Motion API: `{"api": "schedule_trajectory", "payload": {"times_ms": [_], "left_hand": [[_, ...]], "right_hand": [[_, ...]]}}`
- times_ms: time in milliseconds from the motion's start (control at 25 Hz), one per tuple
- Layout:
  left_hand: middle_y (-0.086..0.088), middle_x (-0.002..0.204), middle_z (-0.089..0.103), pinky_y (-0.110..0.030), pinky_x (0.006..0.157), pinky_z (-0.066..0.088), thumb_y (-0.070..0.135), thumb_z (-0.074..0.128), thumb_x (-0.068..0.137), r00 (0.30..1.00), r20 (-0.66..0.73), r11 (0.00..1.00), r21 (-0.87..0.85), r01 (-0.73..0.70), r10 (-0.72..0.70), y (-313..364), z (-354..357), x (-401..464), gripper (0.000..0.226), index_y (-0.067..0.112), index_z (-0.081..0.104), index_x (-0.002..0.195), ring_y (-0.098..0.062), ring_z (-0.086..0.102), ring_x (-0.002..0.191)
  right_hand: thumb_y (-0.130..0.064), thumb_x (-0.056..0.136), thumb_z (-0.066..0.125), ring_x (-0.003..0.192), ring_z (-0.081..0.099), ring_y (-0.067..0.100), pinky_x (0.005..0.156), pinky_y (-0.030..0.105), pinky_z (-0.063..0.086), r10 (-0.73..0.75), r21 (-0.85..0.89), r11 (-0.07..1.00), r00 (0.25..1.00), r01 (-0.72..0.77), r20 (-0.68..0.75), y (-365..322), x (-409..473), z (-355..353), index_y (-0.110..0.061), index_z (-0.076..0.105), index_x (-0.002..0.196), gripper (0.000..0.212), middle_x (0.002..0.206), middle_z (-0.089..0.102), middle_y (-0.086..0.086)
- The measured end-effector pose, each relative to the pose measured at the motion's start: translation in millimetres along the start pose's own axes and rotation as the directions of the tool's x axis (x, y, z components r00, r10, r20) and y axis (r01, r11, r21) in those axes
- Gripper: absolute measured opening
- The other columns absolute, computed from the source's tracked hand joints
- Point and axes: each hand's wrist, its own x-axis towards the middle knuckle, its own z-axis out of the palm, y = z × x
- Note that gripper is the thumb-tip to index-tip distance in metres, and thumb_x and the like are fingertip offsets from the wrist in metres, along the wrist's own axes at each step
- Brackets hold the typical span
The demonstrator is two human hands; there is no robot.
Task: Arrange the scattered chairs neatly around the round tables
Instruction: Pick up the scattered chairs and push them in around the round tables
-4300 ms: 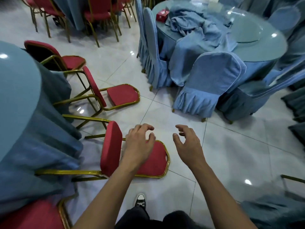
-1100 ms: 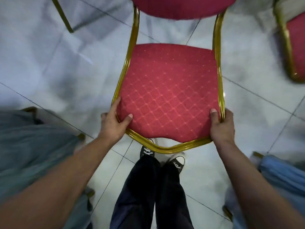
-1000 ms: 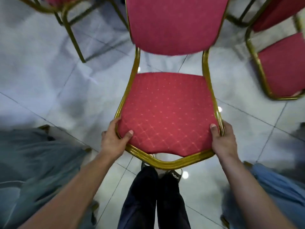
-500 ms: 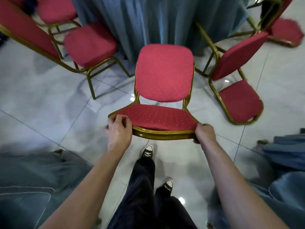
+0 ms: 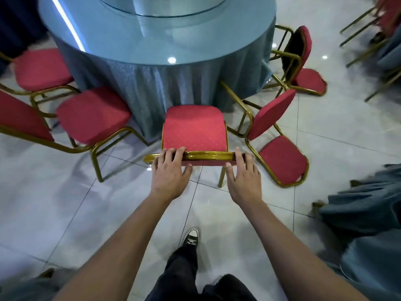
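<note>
Both hands, left (image 5: pixel 169 173) and right (image 5: pixel 243 174), are resting released, fingers straight, on the gold-framed chair (image 5: pixel 193 131) (padded red) facing the round counter's (image 5: pixel 152 38) edge.

Red dotted chair (image 5: pixel 193 129), gold frame (image 5: pixel 208 155); blue-grey tablecloth (image 5: pixel 165 83).

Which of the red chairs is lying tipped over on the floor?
The chair right of the hands: its seat and back edges rest on the floor, legs pointing to the table. The held chair and the left ones stand upright.
</note>
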Motion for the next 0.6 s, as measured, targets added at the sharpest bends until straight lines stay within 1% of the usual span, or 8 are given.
{"api": "schedule_trajectory", "payload": {"times_ms": [120, 200, 280, 360, 440, 520, 560, 600], "left_hand": [[0.0, 0.16, 0.026, -0.053, 0.121, 0.021, 0.051, 0.048, 0.097, 0.999, 0.04, 0.999, -0.034, -0.007, 0.008, -3, -7, 21, 0.067, 0.032, 0.02, 0.154, -0.027, 0.014, 0.152], [0.0, 0.165, 0.016, -0.056, 0.122, 0.019, 0.05, 0.052, 0.096, 0.998, 0.07, 0.996, -0.092, -0.001, 0.007, -3, -11, 34, 0.075, 0.033, 0.012, 0.157, -0.028, 0.006, 0.154], [0.0, 0.167, 0.008, -0.056, 0.121, 0.018, 0.051, 0.053, 0.094, 0.997, 0.071, 0.995, -0.094, 0.016, -0.01, 2, -14, 44, 0.082, 0.035, 0.005, 0.158, -0.03, 0.007, 0.153], [-0.003, 0.168, 0.008, -0.055, 0.121, 0.016, 0.054, 0.053, 0.093, 0.998, 0.043, 0.997, -0.063, 0.039, -0.036, 11, -13, 49, 0.085, 0.034, 0.004, 0.159, -0.032, 0.011, 0.152], [-0.008, 0.166, 0.014, -0.055, 0.12, 0.018, 0.053, 0.055, 0.093, 0.998, -0.005, 0.997, -0.039, 0.06, -0.06, 22, -9, 50, 0.084, 0.029, 0.009, 0.159, -0.034, 0.017, 0.151], [-0.013, 0.162, 0.024, -0.056, 0.118, 0.023, 0.047, 0.058, 0.092, 0.996, -0.061, 0.996, -0.058, 0.062, -0.066, 37, -7, 52, 0.078, 0.023, 0.021, 0.156, -0.036, 0.025, 0.147], [-0.014, 0.159, 0.029, -0.056, 0.117, 0.025, 0.044, 0.058, 0.092, 0.995, -0.085, 0.997, -0.066, 0.045, -0.05, 46, -7, 54, 0.072, 0.022, 0.028, 0.153, -0.036, 0.028, 0.146], [-0.013, 0.155, 0.035, -0.056, 0.116, 0.027, 0.041, 0.058, 0.092, 0.994, -0.107, 0.999, -0.053, 0.0, -0.006, 58, -7, 58, 0.064, 0.022, 0.036, 0.148, -0.036, 0.031, 0.144]], "right_hand": [[-0.048, 0.103, 0.037, 0.153, 0.012, 0.027, 0.121, 0.047, 0.022, 0.01, 0.027, 1.0, 0.998, -0.012, 0.069, -7, 23, -8, -0.033, 0.007, 0.16, 0.066, 0.168, 0.008, 0.005], [-0.044, 0.101, 0.047, 0.153, 0.013, 0.026, 0.12, 0.047, 0.024, 0.013, 0.009, 1.0, 0.995, -0.014, 0.103, -9, 38, -15, -0.033, 0.006, 0.16, 0.073, 0.168, 0.008, 0.004], [-0.043, 0.099, 0.052, 0.152, 0.019, 0.026, 0.118, 0.046, 0.028, 0.015, 0.043, 0.999, 0.991, -0.021, 0.133, -11, 48, -21, -0.033, 0.005, 0.16, 0.078, 0.167, 0.014, 0.002], [-0.041, 0.098, 0.056, 0.145, 0.031, 0.025, 0.113, 0.044, 0.035, 0.005, 0.122, 0.992, 0.99, -0.022, 0.141, -12, 48, -22, -0.036, 0.006, 0.16, 0.079, 0.162, 0.028, 0.001], [-0.038, 0.098, 0.058, 0.142, 0.034, 0.023, 0.111, 0.042, 0.037, -0.007, 0.154, 0.988, 0.992, -0.013, 0.126, -6, 44, -23, -0.036, 0.01, 0.159, 0.078, 0.159, 0.032, 0.001], [-0.037, 0.099, 0.057, 0.143, 0.033, 0.021, 0.113, 0.04, 0.035, -0.004, 0.155, 0.988, 0.995, -0.011, 0.098, 3, 44, -29, -0.036, 0.015, 0.159, 0.073, 0.159, 0.032, -0.001], [-0.036, 0.099, 0.056, 0.141, 0.035, 0.02, 0.112, 0.038, 0.036, -0.004, 0.169, 0.985, 0.997, -0.01, 0.077, 8, 45, -35, -0.036, 0.018, 0.158, 0.07, 0.157, 0.035, -0.002], [-0.034, 0.099, 0.056, 0.139, 0.037, 0.019, 0.11, 0.037, 0.037, -0.001, 0.191, 0.982, 0.999, -0.008, 0.048, 15, 48, -43, -0.035, 0.022, 0.157, 0.067, 0.155, 0.038, -0.003]]}}
